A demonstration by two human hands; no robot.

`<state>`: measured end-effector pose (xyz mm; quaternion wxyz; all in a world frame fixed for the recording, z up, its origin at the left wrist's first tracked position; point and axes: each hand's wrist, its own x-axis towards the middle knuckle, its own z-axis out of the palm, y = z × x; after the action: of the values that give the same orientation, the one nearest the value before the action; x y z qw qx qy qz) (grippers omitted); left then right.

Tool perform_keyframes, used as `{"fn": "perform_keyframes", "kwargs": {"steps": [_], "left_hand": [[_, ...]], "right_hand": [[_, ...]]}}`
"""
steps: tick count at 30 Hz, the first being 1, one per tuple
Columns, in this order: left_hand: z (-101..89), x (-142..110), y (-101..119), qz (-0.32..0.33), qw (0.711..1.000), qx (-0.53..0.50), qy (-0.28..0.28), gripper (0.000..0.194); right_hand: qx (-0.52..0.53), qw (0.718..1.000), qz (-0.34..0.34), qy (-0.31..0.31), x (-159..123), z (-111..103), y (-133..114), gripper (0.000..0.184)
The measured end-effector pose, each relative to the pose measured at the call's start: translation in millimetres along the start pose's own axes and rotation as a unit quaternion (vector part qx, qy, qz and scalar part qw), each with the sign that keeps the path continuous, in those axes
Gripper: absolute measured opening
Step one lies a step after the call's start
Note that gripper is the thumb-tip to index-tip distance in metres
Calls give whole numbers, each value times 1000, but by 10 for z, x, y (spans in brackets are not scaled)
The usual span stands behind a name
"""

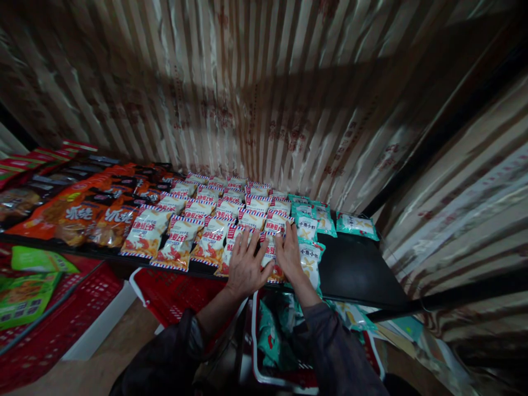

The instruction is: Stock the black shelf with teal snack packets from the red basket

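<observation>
Several rows of white snack bags (212, 235) with red lettering and striped edges lie on a black shelf (355, 269). My left hand (246, 265) rests flat on the front bags of these rows, fingers spread toward the back. Close beside it, my right hand (290, 254) has its fingers stretched out over the last white column, at the border with the teal snack bags (309, 256). Neither hand grips a bag. My hands partly hide the bags beneath them.
Orange snack bags (117, 223) fill the shelf's left part. Below stand a red basket (173, 291), another with a white rim (256, 352) holding teal bags, and a red one (99, 297) with green packets (25, 297). A striped curtain (247, 82) hangs behind.
</observation>
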<state>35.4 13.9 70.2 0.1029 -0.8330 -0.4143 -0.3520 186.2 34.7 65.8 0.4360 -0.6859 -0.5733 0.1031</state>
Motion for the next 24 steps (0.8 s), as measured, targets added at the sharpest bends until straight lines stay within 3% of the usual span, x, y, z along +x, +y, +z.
{"fn": "perform_keyframes", "kwargs": {"steps": [11, 24], "left_hand": [[31, 70, -3, -16, 999, 4, -40, 53], [-28, 106, 35, -26, 999, 15, -41, 55]], "right_hand": [[22, 1000, 6, -1, 63, 166, 64, 69], [8, 1000, -7, -2, 171, 111, 61, 70]]}}
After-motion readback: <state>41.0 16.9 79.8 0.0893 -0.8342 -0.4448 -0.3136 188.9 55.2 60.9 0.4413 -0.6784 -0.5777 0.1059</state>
